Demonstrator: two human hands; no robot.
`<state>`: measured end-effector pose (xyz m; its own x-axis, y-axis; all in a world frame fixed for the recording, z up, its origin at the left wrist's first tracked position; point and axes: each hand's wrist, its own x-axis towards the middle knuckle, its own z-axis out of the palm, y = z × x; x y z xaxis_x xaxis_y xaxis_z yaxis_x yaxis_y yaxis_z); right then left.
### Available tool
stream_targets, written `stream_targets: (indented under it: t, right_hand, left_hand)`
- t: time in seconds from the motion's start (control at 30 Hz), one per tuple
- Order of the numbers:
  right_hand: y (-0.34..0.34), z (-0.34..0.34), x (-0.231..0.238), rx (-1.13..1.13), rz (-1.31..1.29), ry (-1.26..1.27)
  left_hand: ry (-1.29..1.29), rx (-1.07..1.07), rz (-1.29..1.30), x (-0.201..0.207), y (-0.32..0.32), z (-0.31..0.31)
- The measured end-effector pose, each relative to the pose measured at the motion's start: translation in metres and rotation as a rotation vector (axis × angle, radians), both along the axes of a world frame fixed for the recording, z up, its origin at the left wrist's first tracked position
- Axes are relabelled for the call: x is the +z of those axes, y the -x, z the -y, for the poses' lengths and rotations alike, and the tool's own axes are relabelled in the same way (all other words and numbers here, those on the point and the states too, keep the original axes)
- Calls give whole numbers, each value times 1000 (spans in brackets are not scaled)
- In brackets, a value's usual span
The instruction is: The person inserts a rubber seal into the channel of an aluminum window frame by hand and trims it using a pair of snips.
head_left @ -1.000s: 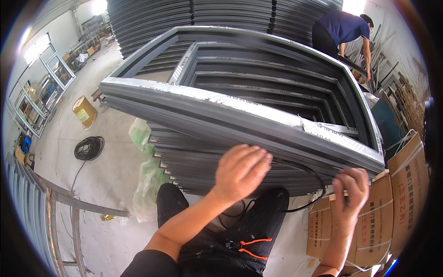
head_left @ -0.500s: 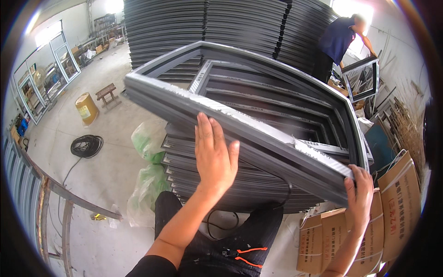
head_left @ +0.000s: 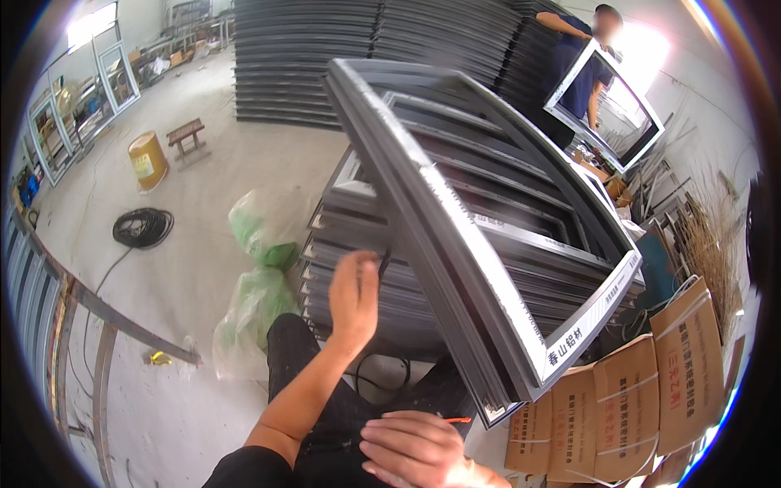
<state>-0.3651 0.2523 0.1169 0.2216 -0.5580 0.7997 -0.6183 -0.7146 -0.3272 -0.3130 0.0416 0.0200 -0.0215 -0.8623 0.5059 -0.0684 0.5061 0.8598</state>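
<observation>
Twelve o'clock is straight ahead of the person. Nearest, low and just past six o'clock toward five, the right hand (head_left: 419,449) looks released, fingers laid side by side over the lap, though its palm is turned away. The orange-handled pliers (head_left: 460,420) show just beside it; a careless sweep of the hand could knock them down.

Between the dark-clad knees a black cord (head_left: 358,376) loops low, and a shifting foot might snag it.

The left hand (head_left: 355,299), toward ten o'clock from the right one, has its fingers curled in. A black strip (head_left: 384,264) shows at the fingertips; I cannot tell whether they pinch it. If the strip is pulled hard or unevenly, it could stretch, twist or slip away.

The top frame (head_left: 455,236) lies askew on the stack of frames (head_left: 350,232), running from about twelve o'clock down to one, its near corner jutting past the stack toward the lap. I see neither hand steadying it, so a tug or a bump on that corner could tip or slide it, scratching the frames below or striking a knee.

At four o'clock, cardboard boxes (head_left: 622,398) stand close by that corner and could be gouged. Farther off, toward one o'clock, a co-worker (head_left: 561,65) holds a smaller frame (head_left: 586,137), well apart.
</observation>
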Motion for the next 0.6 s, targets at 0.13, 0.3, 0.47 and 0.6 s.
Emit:
stream_targets:
  t: [0.13,0.3,0.47,0.6]
  right_hand:
    - [20,-30,-68,-197,11,-576]
    - [36,-61,-96,-566,21,-667]
    - [15,-69,-108,-428,239,-717]
    - [-4,-90,-119,-354,639,-636]
  left_hand:
    - [-360,-534,-137,-84,-5,-23]
    - [-419,-780,330,-101,-39,-79]
    - [-633,-1129,-119,18,-59,-110]
    - [-425,-1182,-84,70,-44,-115]
